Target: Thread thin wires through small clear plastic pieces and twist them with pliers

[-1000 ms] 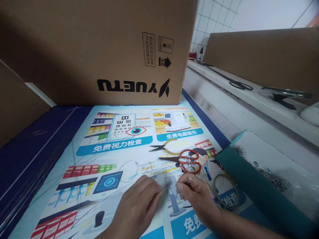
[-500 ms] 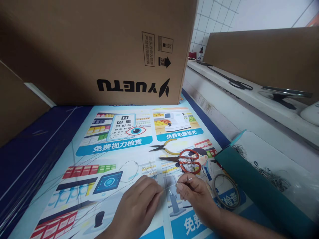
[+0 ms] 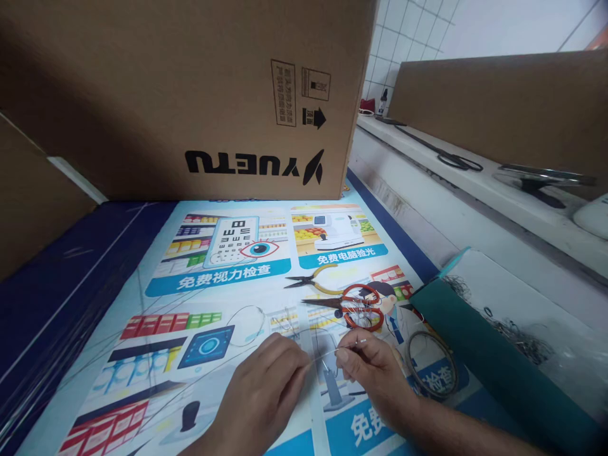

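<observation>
Fine line: runs nearly straight between both hands, over the print-covered table; likely featherlight, flexible, slippery, easily kinked.
Left hand: narrow grip, apparently pinching the line; fingertips partly hidden.
Right hand: thumb and forefinger pinched on it.
Pinch points: best near the line's ends, using fingertip pads, gently.

My left hand hides part of the line, specks at my right hand are too tiny to identify, and the carton is cropped above.
</observation>
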Available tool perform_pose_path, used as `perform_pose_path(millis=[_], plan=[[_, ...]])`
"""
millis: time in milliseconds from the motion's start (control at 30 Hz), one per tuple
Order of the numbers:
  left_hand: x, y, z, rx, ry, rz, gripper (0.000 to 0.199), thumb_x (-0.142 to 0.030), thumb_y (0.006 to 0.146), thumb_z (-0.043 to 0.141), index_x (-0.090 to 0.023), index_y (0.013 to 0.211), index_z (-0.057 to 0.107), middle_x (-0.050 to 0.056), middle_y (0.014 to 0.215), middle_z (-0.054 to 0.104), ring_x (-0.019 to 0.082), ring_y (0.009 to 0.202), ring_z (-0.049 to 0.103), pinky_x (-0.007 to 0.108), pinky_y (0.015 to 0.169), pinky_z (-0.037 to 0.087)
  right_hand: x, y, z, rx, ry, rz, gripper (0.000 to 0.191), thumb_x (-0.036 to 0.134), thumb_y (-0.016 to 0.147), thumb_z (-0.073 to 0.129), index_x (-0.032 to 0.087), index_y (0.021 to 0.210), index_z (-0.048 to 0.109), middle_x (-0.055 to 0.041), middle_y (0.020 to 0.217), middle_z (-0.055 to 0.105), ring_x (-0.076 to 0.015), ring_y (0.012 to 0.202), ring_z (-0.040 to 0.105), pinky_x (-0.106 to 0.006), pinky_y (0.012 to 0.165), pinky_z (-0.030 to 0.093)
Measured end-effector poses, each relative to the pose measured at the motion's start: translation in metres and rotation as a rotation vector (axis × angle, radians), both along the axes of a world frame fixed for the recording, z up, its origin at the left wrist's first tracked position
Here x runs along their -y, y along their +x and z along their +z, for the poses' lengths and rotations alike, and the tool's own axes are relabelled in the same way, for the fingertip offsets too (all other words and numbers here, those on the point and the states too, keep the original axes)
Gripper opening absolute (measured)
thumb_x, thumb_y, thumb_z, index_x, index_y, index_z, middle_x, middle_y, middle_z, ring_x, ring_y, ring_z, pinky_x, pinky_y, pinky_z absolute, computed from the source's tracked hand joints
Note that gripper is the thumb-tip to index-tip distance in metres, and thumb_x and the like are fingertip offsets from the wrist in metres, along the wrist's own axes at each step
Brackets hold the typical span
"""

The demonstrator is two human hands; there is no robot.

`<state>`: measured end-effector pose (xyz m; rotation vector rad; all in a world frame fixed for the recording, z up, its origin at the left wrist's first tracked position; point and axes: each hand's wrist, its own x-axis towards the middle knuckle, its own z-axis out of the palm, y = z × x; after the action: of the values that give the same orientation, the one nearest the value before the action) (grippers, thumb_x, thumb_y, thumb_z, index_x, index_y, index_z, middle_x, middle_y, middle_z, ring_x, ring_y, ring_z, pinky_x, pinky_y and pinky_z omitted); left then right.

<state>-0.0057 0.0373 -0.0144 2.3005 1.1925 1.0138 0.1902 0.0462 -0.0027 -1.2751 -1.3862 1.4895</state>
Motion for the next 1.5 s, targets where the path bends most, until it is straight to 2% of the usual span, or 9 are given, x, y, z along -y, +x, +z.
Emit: perform_pose_path(millis=[533, 933, 1100, 1300, 1500], plan=[[0.001, 0.0, -0.001, 0.023, 0.009, -0.013, 0.012, -0.007, 0.083, 0.051, -0.018, 0.086, 0.054, 0.003, 0.076, 0.056, 0.015, 0.07, 0.047, 0.029, 0.06, 0.039, -0.001, -0.001, 0.001, 0.008, -0.006, 0.001, 0.023, 0.04, 0.078, 0.058, 0.017, 0.072, 0.055, 0.0032, 0.056, 0.048, -0.0099, 0.053, 0.043, -0.021, 0.051, 0.036], [0.002, 0.002, 0.002, 0.033, 0.078, 0.001, 0.016, -0.005, 0.082, 0.052, -0.017, 0.091, 0.056, 0.004, 0.079, 0.058, 0.016, 0.074, 0.048, 0.031, 0.064, 0.041, 0.004, -0.003, -0.001, -0.011, 0.064, -0.009, 0.017, 0.025, 0.079, 0.055, 0.016, 0.065, 0.055, 0.0015, 0.062, 0.047, -0.0108, 0.058, 0.043, -0.023, 0.054, 0.034], [0.004, 0.004, 0.007, 0.009, 0.077, -0.021, 0.014, -0.005, 0.082, 0.05, -0.016, 0.087, 0.055, 0.005, 0.076, 0.058, 0.017, 0.071, 0.048, 0.033, 0.064, 0.041, 0.008, -0.008, -0.003, -0.046, 0.076, 0.001, 0.016, 0.021, 0.079, 0.055, 0.016, 0.064, 0.054, 0.0017, 0.062, 0.047, -0.0107, 0.059, 0.043, -0.023, 0.055, 0.034], [0.005, 0.009, 0.009, -0.022, 0.162, -0.025, 0.015, -0.003, 0.082, 0.046, -0.016, 0.082, 0.055, 0.005, 0.072, 0.059, 0.018, 0.068, 0.048, 0.033, 0.06, 0.038, 0.013, -0.015, -0.005, -0.058, 0.088, 0.048, 0.016, 0.021, 0.078, 0.056, 0.016, 0.063, 0.053, 0.0019, 0.06, 0.047, -0.0103, 0.057, 0.043, -0.023, 0.054, 0.035], [0.002, 0.001, 0.013, -0.021, 0.139, -0.006, 0.013, -0.006, 0.082, 0.05, -0.016, 0.086, 0.057, 0.004, 0.074, 0.06, 0.017, 0.07, 0.05, 0.032, 0.062, 0.039, 0.006, -0.011, 0.0, 0.01, 0.038, 0.092, 0.016, 0.027, 0.08, 0.055, 0.016, 0.068, 0.054, 0.0018, 0.06, 0.049, -0.0107, 0.056, 0.044, -0.023, 0.054, 0.037]])
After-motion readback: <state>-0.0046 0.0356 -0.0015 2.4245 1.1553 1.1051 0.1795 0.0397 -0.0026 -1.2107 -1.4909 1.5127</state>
